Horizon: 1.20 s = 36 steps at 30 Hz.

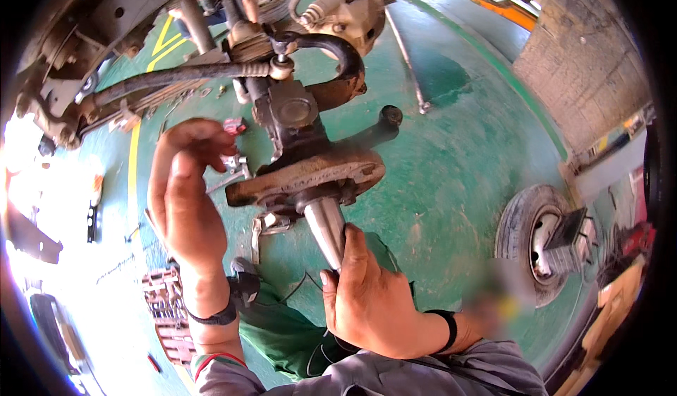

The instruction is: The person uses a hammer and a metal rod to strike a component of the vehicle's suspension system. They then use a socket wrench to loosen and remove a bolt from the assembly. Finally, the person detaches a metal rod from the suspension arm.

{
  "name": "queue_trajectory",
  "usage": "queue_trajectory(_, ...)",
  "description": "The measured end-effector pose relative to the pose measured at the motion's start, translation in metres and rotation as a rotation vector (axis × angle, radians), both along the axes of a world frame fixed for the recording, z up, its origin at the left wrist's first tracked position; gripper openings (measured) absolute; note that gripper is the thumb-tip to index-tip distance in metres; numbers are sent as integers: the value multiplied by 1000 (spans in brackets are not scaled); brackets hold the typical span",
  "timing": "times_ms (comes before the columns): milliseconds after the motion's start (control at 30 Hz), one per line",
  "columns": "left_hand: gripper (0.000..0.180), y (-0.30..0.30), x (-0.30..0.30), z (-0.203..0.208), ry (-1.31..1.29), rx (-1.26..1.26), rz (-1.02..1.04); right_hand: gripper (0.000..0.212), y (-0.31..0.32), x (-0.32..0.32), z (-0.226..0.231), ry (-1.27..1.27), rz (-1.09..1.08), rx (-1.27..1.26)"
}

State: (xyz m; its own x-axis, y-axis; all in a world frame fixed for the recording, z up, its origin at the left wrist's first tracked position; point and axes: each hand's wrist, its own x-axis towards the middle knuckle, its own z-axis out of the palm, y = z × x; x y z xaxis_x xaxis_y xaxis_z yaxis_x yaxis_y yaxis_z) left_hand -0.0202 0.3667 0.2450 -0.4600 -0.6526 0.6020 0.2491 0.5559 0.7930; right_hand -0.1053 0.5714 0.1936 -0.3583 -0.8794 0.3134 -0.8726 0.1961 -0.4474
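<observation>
A bare steel wheel spindle (325,228) juts toward me from a rusty steering knuckle with a backing flange (310,174). My right hand (374,301) is closed round the spindle's near end, thumb on top; its other fingers are mostly hidden. My left hand (185,198) is raised left of the flange, apart from it, fingers loosely bent, with nothing visible in it. Just past its fingertips shows a small red object (235,124), too unclear to name. Above the knuckle, a tie rod (183,75) runs left from a ball joint (281,66).
A tool case with sockets (166,301) lies on the green floor at lower left. To the right a wheel with tyre (532,244) lies near a boxy object (575,241). A long bar (407,61) rests on the floor beyond the knuckle. Vehicle frame parts (116,15) hang overhead.
</observation>
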Motion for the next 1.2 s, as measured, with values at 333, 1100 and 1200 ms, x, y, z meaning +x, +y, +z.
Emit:
queue_trajectory(333, 31, 33, -21, -6, -346, -424, 396, 74, 2, -5, -15, -104, 67, -183)
queue_trajectory(1100, 41, 21, -13, 3, -525, -737, 236, 14, -22, -23, 4, -1988, -7, 58)
queue_trajectory(1200, 39, 20, -12, 0, -483, -684, 278, 14, -24, -23, 14, -1736, -64, 225)
